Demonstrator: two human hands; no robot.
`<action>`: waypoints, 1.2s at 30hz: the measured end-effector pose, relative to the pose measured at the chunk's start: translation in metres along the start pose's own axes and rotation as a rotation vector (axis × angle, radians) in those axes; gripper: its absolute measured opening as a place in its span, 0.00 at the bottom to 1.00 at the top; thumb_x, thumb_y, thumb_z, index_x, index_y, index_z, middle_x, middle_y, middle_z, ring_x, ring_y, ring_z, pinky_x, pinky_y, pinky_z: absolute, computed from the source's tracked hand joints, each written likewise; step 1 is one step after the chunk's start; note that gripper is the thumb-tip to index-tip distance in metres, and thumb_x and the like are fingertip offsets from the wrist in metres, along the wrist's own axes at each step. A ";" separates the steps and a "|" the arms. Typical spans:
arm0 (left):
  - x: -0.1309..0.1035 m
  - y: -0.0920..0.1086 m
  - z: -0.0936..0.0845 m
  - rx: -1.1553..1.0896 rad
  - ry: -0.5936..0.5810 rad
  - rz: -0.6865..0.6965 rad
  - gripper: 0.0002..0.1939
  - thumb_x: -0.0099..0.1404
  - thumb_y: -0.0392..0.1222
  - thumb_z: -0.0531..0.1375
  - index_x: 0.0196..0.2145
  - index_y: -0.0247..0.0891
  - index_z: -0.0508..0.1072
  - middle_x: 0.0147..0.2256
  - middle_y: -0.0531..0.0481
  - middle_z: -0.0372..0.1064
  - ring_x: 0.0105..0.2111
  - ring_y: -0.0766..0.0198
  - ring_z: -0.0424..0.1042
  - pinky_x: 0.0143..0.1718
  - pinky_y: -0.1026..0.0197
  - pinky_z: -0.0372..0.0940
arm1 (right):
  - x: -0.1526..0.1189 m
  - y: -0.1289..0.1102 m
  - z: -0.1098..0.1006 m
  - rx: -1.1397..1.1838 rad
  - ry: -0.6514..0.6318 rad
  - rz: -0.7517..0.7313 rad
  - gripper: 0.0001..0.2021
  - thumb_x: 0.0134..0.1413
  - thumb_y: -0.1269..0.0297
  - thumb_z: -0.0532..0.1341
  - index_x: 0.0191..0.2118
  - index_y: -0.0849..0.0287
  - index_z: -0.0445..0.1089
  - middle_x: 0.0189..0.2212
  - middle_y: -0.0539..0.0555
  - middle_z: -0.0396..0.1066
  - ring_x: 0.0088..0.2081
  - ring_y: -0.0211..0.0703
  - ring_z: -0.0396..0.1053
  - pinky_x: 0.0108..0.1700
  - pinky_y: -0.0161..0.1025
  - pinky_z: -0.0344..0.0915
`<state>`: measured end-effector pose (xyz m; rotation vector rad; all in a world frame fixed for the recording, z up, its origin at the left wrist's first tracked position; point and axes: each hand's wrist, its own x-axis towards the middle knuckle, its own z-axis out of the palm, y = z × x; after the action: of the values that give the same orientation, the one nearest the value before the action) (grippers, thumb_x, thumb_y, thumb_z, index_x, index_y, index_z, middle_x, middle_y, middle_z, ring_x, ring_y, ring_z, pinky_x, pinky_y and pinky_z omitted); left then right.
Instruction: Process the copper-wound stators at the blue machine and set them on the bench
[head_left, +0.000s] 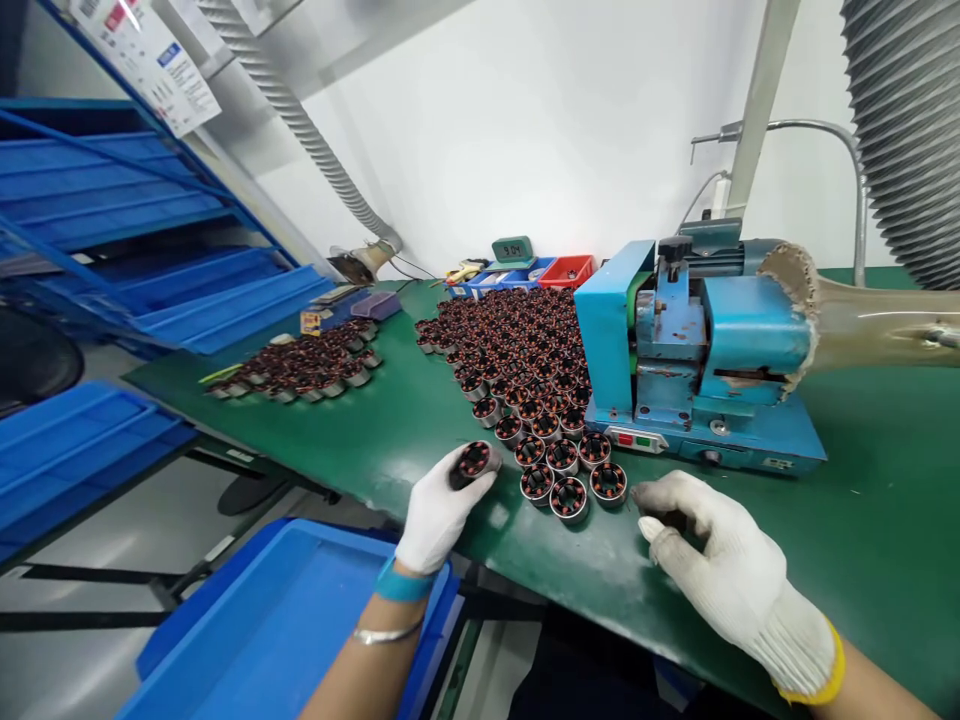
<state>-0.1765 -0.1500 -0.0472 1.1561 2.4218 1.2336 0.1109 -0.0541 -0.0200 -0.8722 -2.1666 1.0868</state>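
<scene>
My left hand (442, 505), in a white glove, grips a round metal motor part (474, 460) with a dark, copper-dotted inside, just above the table's front edge. My right hand (697, 555), in a white glove with a yellow cuff and greyed fingertips, is beside the nearest parts. Its thumb and index finger are apart, with nothing visible between them. Between my hands, several like parts (568, 498) stand on the green table (375, 450), at the front of a large cluster (510, 335) that reaches back to the bins.
A blue machine (705, 350) stands right of the cluster. Another group of parts (307, 365) lies on the left. Small bins (566, 271) and a clock (511, 250) are at the back. A blue tray (277, 620) sits below the table's front edge; a blue rack (112, 200) is left.
</scene>
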 end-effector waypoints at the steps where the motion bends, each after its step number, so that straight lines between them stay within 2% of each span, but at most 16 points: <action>1: -0.009 0.007 -0.002 -0.064 0.039 -0.008 0.26 0.54 0.50 0.62 0.48 0.34 0.71 0.46 0.42 0.75 0.47 0.50 0.73 0.53 0.49 0.66 | 0.000 -0.001 0.000 0.015 -0.008 0.018 0.09 0.55 0.66 0.57 0.41 0.52 0.71 0.36 0.50 0.72 0.35 0.41 0.70 0.37 0.39 0.67; 2: -0.019 0.016 -0.003 -0.117 0.048 0.000 0.26 0.53 0.50 0.62 0.47 0.34 0.71 0.46 0.42 0.75 0.47 0.51 0.74 0.52 0.50 0.67 | 0.001 -0.002 0.000 0.032 -0.017 0.037 0.10 0.54 0.66 0.58 0.42 0.52 0.71 0.37 0.50 0.72 0.35 0.41 0.70 0.37 0.39 0.67; 4: -0.037 0.041 0.002 -0.156 -0.067 0.094 0.24 0.50 0.45 0.63 0.46 0.35 0.72 0.45 0.43 0.75 0.44 0.51 0.75 0.48 0.51 0.70 | 0.001 -0.007 -0.002 0.070 -0.027 0.076 0.13 0.51 0.66 0.60 0.44 0.52 0.70 0.38 0.50 0.72 0.36 0.41 0.70 0.38 0.39 0.68; 7: -0.054 0.085 0.022 -0.094 -0.273 0.369 0.21 0.47 0.37 0.61 0.42 0.39 0.73 0.42 0.46 0.76 0.41 0.54 0.76 0.45 0.54 0.72 | 0.001 -0.015 -0.007 0.138 0.005 0.122 0.19 0.45 0.66 0.64 0.47 0.52 0.69 0.40 0.51 0.71 0.38 0.42 0.70 0.38 0.38 0.67; 9: -0.058 0.109 0.038 -0.062 -0.363 0.558 0.17 0.48 0.35 0.60 0.39 0.40 0.74 0.40 0.47 0.76 0.40 0.56 0.76 0.43 0.57 0.72 | 0.004 -0.016 -0.013 0.179 0.033 0.111 0.15 0.45 0.65 0.65 0.43 0.54 0.71 0.39 0.51 0.72 0.38 0.41 0.70 0.39 0.38 0.66; 11: -0.058 0.124 0.053 -0.065 -0.438 0.702 0.14 0.49 0.34 0.59 0.36 0.41 0.73 0.39 0.47 0.75 0.38 0.58 0.76 0.40 0.60 0.72 | 0.008 -0.012 -0.022 0.210 0.036 0.145 0.06 0.50 0.62 0.62 0.35 0.56 0.72 0.32 0.49 0.72 0.34 0.39 0.69 0.37 0.36 0.65; 13: -0.056 0.131 0.064 -0.071 -0.502 0.804 0.15 0.50 0.34 0.59 0.37 0.41 0.73 0.39 0.47 0.75 0.38 0.59 0.76 0.39 0.61 0.72 | 0.013 -0.006 -0.033 0.316 0.065 0.242 0.11 0.56 0.59 0.58 0.27 0.58 0.68 0.23 0.47 0.68 0.26 0.35 0.65 0.31 0.34 0.62; 16: -0.053 0.139 0.074 -0.053 -0.522 0.871 0.16 0.50 0.34 0.59 0.39 0.41 0.72 0.38 0.47 0.75 0.37 0.59 0.76 0.38 0.62 0.72 | 0.017 -0.001 -0.047 0.546 0.208 0.329 0.16 0.58 0.54 0.55 0.24 0.57 0.60 0.20 0.45 0.63 0.21 0.32 0.59 0.27 0.34 0.60; 18: -0.052 0.144 0.077 -0.046 -0.484 0.863 0.15 0.49 0.33 0.58 0.37 0.41 0.71 0.37 0.47 0.75 0.36 0.59 0.76 0.37 0.62 0.72 | 0.015 -0.003 -0.053 0.495 0.227 0.337 0.13 0.54 0.55 0.59 0.25 0.57 0.63 0.21 0.45 0.66 0.22 0.34 0.62 0.28 0.34 0.61; 22: -0.050 0.154 0.080 -0.053 -0.446 0.854 0.17 0.49 0.32 0.57 0.39 0.41 0.71 0.39 0.47 0.75 0.37 0.58 0.76 0.39 0.60 0.72 | 0.012 -0.007 -0.054 0.290 0.152 0.374 0.06 0.47 0.59 0.64 0.30 0.55 0.71 0.24 0.46 0.71 0.28 0.38 0.68 0.31 0.35 0.62; 25: -0.048 0.158 0.084 -0.054 -0.444 0.858 0.17 0.48 0.34 0.58 0.38 0.41 0.72 0.39 0.47 0.75 0.38 0.56 0.76 0.40 0.58 0.73 | 0.016 0.001 -0.058 0.571 0.384 0.334 0.11 0.53 0.55 0.59 0.28 0.57 0.67 0.22 0.47 0.68 0.25 0.37 0.65 0.30 0.35 0.64; 27: -0.046 0.162 0.091 -0.088 -0.435 0.779 0.17 0.47 0.35 0.59 0.38 0.41 0.73 0.38 0.47 0.76 0.38 0.55 0.76 0.41 0.56 0.73 | 0.019 0.006 -0.065 0.672 0.554 0.289 0.14 0.54 0.50 0.57 0.31 0.57 0.66 0.23 0.48 0.68 0.25 0.37 0.66 0.30 0.36 0.66; 28: -0.044 0.165 0.095 -0.127 -0.437 0.706 0.18 0.47 0.36 0.60 0.39 0.40 0.73 0.38 0.47 0.76 0.37 0.54 0.77 0.41 0.55 0.73 | 0.019 0.006 -0.069 0.634 0.568 0.285 0.15 0.53 0.49 0.58 0.33 0.57 0.67 0.25 0.49 0.69 0.27 0.38 0.67 0.31 0.37 0.67; 30: -0.041 0.173 0.105 -0.237 -0.466 0.541 0.20 0.48 0.39 0.61 0.42 0.37 0.73 0.39 0.45 0.77 0.38 0.53 0.77 0.42 0.54 0.73 | 0.017 0.001 -0.074 0.417 0.468 0.321 0.17 0.45 0.51 0.64 0.40 0.56 0.71 0.31 0.51 0.72 0.33 0.42 0.71 0.36 0.39 0.69; 33: -0.034 0.185 0.119 -0.423 -0.529 0.399 0.24 0.49 0.43 0.64 0.45 0.35 0.71 0.42 0.43 0.76 0.42 0.51 0.76 0.46 0.51 0.72 | 0.014 -0.011 -0.073 0.080 0.368 0.345 0.30 0.30 0.60 0.71 0.47 0.53 0.71 0.43 0.54 0.72 0.43 0.50 0.71 0.48 0.47 0.69; 36: -0.026 0.193 0.127 -0.504 -0.566 0.376 0.24 0.49 0.44 0.65 0.45 0.35 0.72 0.42 0.44 0.77 0.43 0.50 0.75 0.50 0.49 0.70 | 0.017 -0.015 -0.066 0.010 0.430 0.326 0.31 0.33 0.59 0.71 0.49 0.55 0.70 0.46 0.56 0.70 0.47 0.52 0.70 0.51 0.49 0.67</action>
<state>0.0098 -0.0245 0.0130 1.5586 1.4283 1.2794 0.1430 -0.0171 0.0300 -1.3509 -1.6999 0.9466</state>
